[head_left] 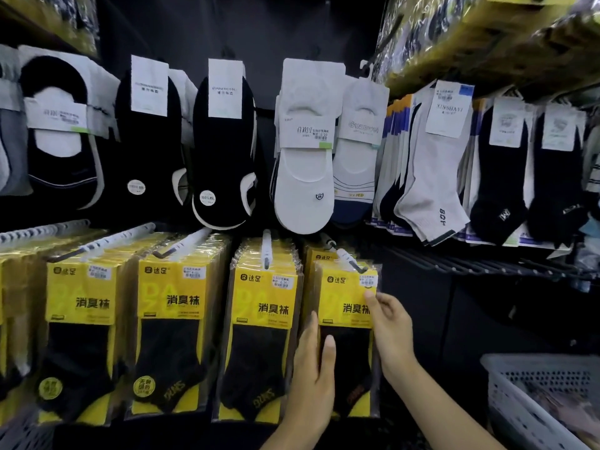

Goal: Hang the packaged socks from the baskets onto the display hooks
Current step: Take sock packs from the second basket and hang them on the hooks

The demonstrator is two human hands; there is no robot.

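Fingers of the right hand [389, 326] curl round the right edge of a yellow-and-black pack of dark socks in clear plastic [345, 316], with the thumb pressed on the yellow card near its top right corner. The left hand [313, 368] grips the same pack lower down on its left edge, thumb flat on the dark sock front and the other fingers running straight up along the edge. The pack hangs upright, its top at the tip of the rightmost white-sleeved metal hook [345, 256] in the display's lower row, and at least one like pack sits just behind it on that hook. To the left, three further hooks carry thick stacks of matching yellow packs [263, 306], the nearest touching the left hand. Along the display's upper row hang black low-cut socks on white cards [224, 151] and white low-cut socks [303, 177], with grey and black ankle socks [431, 177] towards the right edge. A dark wire shelf [454, 264] juts out below those. At the lower right corner stands a pale perforated plastic basket [519, 381]; its contents are blurred.
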